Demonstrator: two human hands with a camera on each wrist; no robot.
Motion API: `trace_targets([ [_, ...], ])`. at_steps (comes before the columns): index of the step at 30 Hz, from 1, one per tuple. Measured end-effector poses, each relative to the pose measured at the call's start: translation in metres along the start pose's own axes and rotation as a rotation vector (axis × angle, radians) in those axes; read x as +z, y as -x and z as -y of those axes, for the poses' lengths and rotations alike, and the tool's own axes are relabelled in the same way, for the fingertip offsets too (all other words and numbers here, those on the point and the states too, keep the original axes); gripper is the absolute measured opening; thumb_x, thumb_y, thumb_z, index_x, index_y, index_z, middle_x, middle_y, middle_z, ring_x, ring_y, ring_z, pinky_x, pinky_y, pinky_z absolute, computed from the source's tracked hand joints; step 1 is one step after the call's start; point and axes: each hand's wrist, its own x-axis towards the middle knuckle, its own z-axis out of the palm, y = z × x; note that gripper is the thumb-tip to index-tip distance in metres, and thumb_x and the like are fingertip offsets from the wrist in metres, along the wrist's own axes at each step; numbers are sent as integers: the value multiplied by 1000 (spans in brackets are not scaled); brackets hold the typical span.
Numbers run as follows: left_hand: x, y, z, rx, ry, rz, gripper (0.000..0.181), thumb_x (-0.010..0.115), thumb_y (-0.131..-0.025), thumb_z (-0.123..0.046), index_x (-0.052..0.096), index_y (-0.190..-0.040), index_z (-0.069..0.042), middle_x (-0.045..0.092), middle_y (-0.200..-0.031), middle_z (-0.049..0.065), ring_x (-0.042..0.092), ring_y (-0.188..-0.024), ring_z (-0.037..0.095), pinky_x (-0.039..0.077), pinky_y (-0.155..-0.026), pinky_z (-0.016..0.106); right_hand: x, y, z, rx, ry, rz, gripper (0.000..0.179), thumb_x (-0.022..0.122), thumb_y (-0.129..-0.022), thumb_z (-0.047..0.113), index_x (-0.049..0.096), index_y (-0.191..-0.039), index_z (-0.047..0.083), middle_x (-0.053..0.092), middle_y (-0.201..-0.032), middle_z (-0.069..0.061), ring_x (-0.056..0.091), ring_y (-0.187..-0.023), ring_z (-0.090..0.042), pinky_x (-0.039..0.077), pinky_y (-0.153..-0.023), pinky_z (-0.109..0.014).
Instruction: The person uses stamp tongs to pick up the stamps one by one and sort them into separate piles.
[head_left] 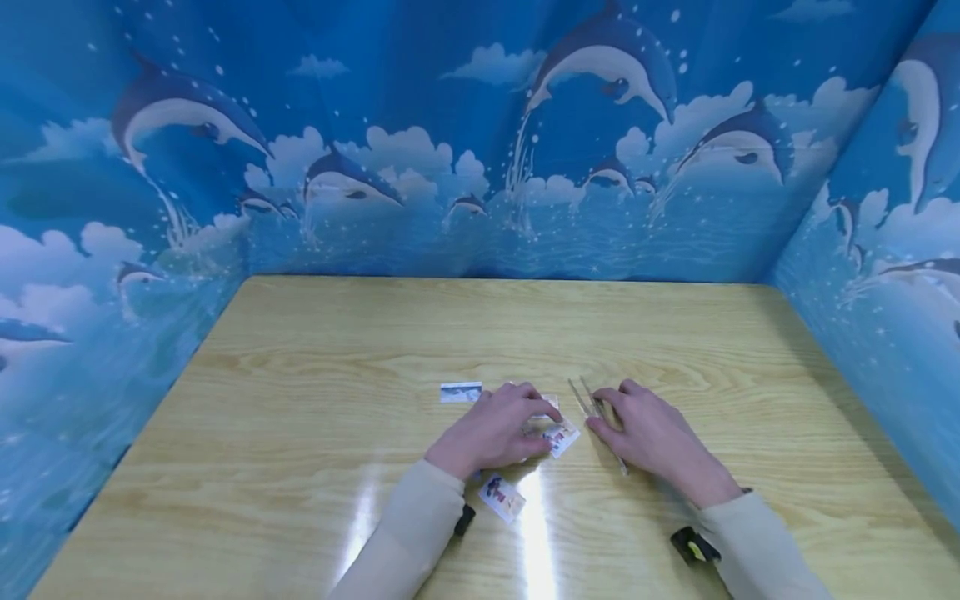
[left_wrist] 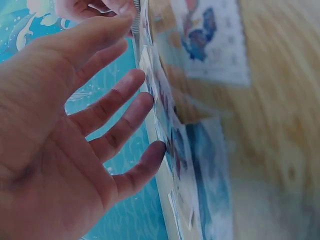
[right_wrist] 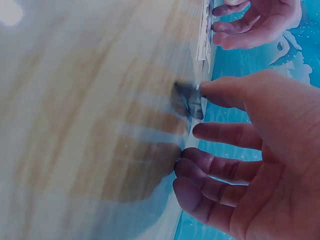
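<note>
Small printed stamps with toothed edges lie about my left hand (head_left: 498, 427). One stamp (head_left: 564, 437) sits by its thumb and forefinger; part of the group is hidden under the palm. In the left wrist view the loosely spread fingers reach down to the row of stamps, a blue stamp (left_wrist: 214, 175) among them. Metal tweezers (head_left: 622, 465) lie slanted on the table, prongs pointing away from me. My right hand (head_left: 651, 429) is over them, thumb and forefinger at either side. In the right wrist view the thumb meets their dark, shiny part, with a gap to the forefinger.
A blue stamp (head_left: 461, 392) lies beyond the left wrist, another stamp (head_left: 502, 497) on the near side. The wooden table (head_left: 337, 333) meets a dolphin-printed curtain (head_left: 420, 208) at the back and sides. Each wrist wears a small black device (head_left: 694, 546).
</note>
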Motion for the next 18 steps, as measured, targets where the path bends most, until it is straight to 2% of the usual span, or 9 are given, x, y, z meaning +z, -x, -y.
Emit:
trace_targets([
  [7,2,-5,1,-26,-22,32,36,72,-94,-41,68,-130,-37,62,-137,-3,56,-125,21,41,-108,54,0,-2,-4,-32,-88,-1,36,70,-90,12,67,-123,-4,58,-76,-1,46,-63,-10,39,-53,-24],
  [14,1,-6,0,-30,-52,31,34,73,-93,-40,70,-128,-37,62,-135,-5,56,-123,21,43,-103,50,0,-5,-8,-12,-134,34,27,69,-88,9,67,-112,-3,63,-79,-3,51,-65,-11,43,-56,-25],
  [18,2,-7,1,-37,-47,32,33,75,-93,-39,71,-126,-37,63,-133,-5,56,-121,20,42,-102,49,-3,-5,-12,15,-169,58,25,67,-88,10,66,-110,-2,62,-77,-1,50,-64,-12,42,-55,-26],
])
